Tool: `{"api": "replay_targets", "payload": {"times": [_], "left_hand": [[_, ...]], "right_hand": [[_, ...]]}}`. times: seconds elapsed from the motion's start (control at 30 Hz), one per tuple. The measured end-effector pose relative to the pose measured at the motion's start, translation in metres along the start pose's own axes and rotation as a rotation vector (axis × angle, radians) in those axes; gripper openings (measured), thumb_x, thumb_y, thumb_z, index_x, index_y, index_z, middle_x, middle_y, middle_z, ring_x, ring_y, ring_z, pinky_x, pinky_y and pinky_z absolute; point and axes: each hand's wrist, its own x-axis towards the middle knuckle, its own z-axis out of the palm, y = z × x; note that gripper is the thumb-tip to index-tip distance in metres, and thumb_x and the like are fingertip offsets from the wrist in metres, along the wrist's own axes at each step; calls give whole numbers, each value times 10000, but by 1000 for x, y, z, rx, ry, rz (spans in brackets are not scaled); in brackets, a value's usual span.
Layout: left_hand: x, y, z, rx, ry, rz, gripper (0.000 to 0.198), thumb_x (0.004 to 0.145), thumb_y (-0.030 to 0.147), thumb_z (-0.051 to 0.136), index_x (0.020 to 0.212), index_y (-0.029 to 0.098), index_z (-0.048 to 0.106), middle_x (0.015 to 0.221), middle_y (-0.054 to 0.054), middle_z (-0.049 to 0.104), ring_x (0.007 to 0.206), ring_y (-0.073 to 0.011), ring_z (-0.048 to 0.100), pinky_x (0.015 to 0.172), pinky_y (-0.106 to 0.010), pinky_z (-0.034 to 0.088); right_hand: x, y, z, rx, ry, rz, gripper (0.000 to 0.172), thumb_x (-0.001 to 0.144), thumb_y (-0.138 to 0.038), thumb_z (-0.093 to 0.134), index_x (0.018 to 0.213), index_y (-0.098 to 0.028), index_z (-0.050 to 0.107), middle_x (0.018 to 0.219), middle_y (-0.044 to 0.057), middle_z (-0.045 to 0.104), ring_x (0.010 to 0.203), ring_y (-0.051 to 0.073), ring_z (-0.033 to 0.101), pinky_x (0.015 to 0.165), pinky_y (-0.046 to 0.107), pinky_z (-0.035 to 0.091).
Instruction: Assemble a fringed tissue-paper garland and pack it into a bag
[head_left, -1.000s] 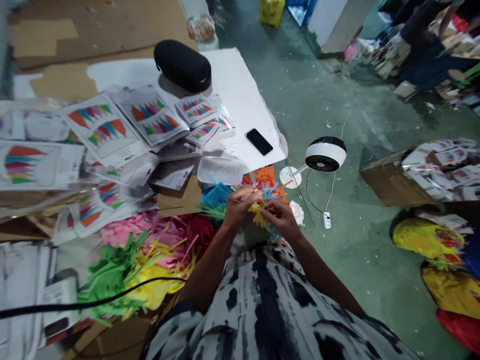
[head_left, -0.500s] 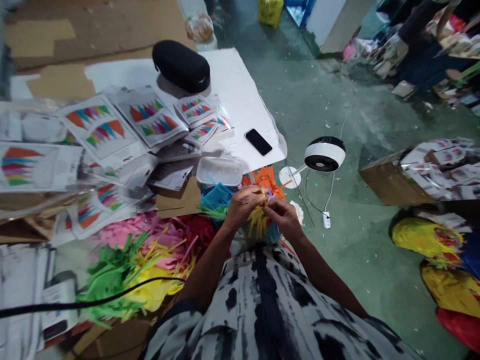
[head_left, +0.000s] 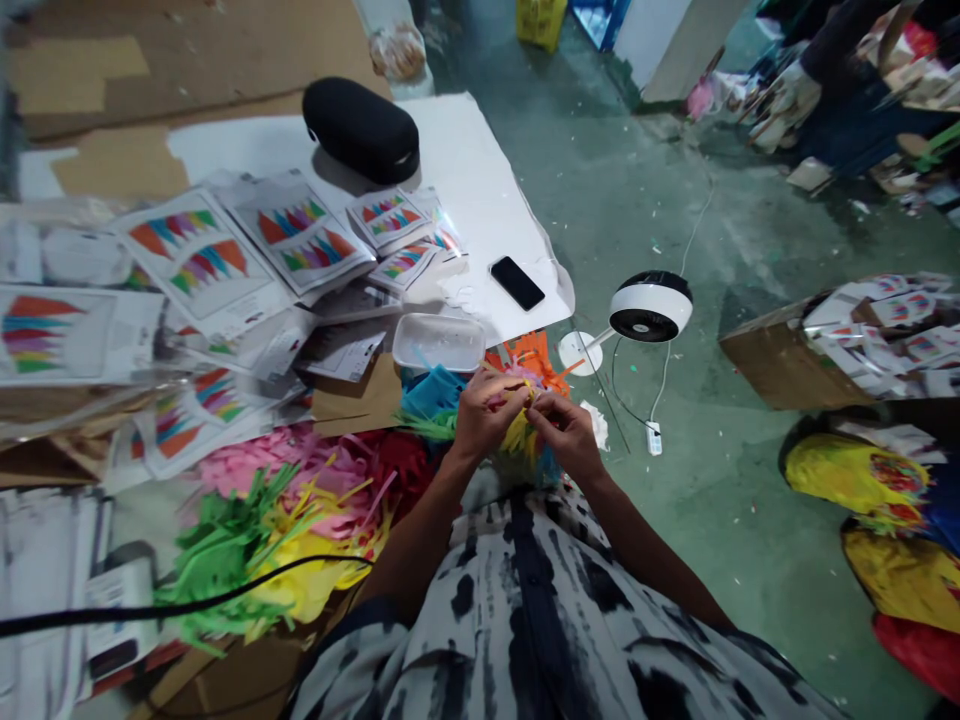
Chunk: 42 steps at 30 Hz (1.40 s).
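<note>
My left hand (head_left: 486, 408) is closed, its thumb and fingers pinching the top of a yellow tissue-paper tassel (head_left: 519, 432). My right hand (head_left: 564, 428) meets it from the other side, fingertips pinched on the same yellow top; details between the fingers are too small to make out. The yellow fringe hangs below, close to my shirt, with some blue fringe beside it. Orange fringed paper (head_left: 534, 352) lies just beyond my hands. Blue paper (head_left: 435, 392) lies to the left, and an open clear plastic tub (head_left: 439, 343) stands behind it.
Green fringed paper (head_left: 225, 535) and pink fringed paper (head_left: 255, 455) are heaped at the left. Printed packets (head_left: 202, 262), a black case (head_left: 361, 130) and a phone (head_left: 517, 283) lie on the table. A white fan (head_left: 651, 306) stands right of the table; a carton (head_left: 772, 350) holds more packets.
Both hands stay together on the yellow tassel. My left hand has turned slightly and shifted a little to the right, covering more of the fringe.
</note>
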Motion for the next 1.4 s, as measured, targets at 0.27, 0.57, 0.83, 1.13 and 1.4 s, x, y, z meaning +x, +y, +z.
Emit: {"api": "replay_targets", "payload": {"times": [0.27,0.57,0.83,1.13,1.4], "left_hand": [[1,-1,1,77,-15,82,149,897,362,741,869,227,798,917,-52,802,905,-229,710,1070,-445,458],[1,-5,-3,2,-57,70,173,908,353,723,904,200,802,934,-71,801,919,-222,711,877,-365,550],[2,0,-6,-12,-142,77,275,968,354,644,773,203,765,860,-42,784,873,-204,702,875,-339,521],[4,8,-7,-48,-166,61,278,950,292,619,712,212,737,803,-22,769,830,-194,690,875,-337,514],[0,-1,2,-90,-121,-69,110,844,254,683,845,194,775,911,-45,798,851,-200,727,786,-304,539]], "right_hand": [[0,2,0,-14,-6,-11,335,835,-504,795,738,-218,647,849,27,646,716,155,571,627,284,471],[0,0,-1,211,-76,162,373,771,-506,860,724,-214,633,729,-19,557,616,110,468,543,253,394],[0,8,-4,319,-122,296,378,766,-492,871,757,-213,617,646,-65,482,472,56,307,431,240,225],[1,7,-2,227,-105,198,351,775,-494,857,743,-215,646,698,-25,534,612,111,464,531,243,391],[-1,12,-1,-64,-30,-11,321,840,-484,783,724,-217,648,851,30,628,732,165,590,621,286,492]]}}
